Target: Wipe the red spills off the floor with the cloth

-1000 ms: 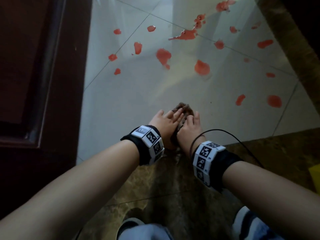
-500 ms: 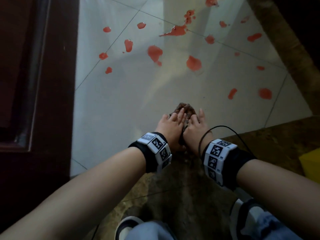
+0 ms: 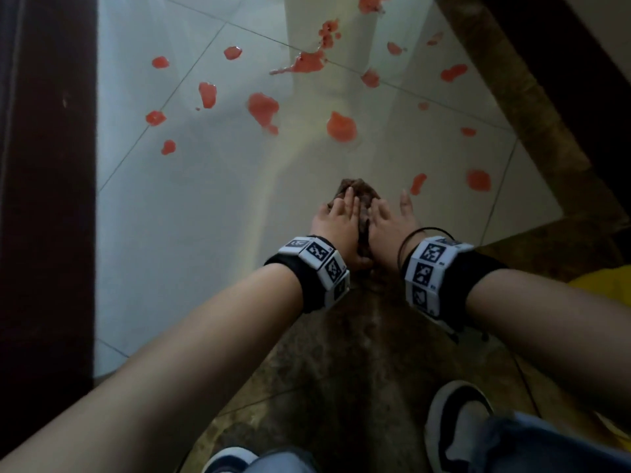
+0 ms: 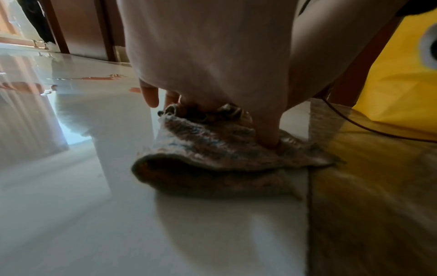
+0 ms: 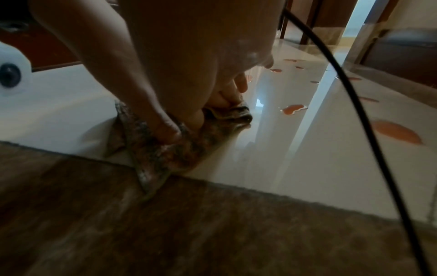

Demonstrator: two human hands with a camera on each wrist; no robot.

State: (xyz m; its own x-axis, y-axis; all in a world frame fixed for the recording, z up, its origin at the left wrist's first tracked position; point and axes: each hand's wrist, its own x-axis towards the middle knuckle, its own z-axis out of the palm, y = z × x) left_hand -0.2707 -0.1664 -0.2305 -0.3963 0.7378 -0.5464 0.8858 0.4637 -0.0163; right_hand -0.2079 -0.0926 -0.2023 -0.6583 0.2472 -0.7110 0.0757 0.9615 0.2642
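A crumpled brown cloth [image 3: 360, 191] lies on the glossy white tile floor [image 3: 205, 233], just past the brown border strip. My left hand [image 3: 336, 220] and right hand [image 3: 389, 220] lie side by side on top of it, fingers stretched forward and pressing down. In the left wrist view the thumb digs into the cloth [image 4: 212, 149]. In the right wrist view the thumb presses the cloth [image 5: 160, 153] too. Several red spills dot the tiles ahead; the nearest red spills [image 3: 418, 183] [image 3: 478, 180] lie just right of the cloth, and a bigger red spill [image 3: 341, 126] lies beyond it.
A dark wooden door frame [image 3: 44, 199] runs along the left. A brown marble border [image 3: 341, 353] lies under my arms and continues up the right side [image 3: 512, 97]. A yellow object [image 3: 604, 288] sits at the right. A black cable [image 5: 354, 93] hangs from my right wrist. My shoes [image 3: 454, 421] stand below.
Both hands have pushed the cloth forward, off the brown border's edge and onto the white tile, nearer the red spills. The right hand's fingers have spread.
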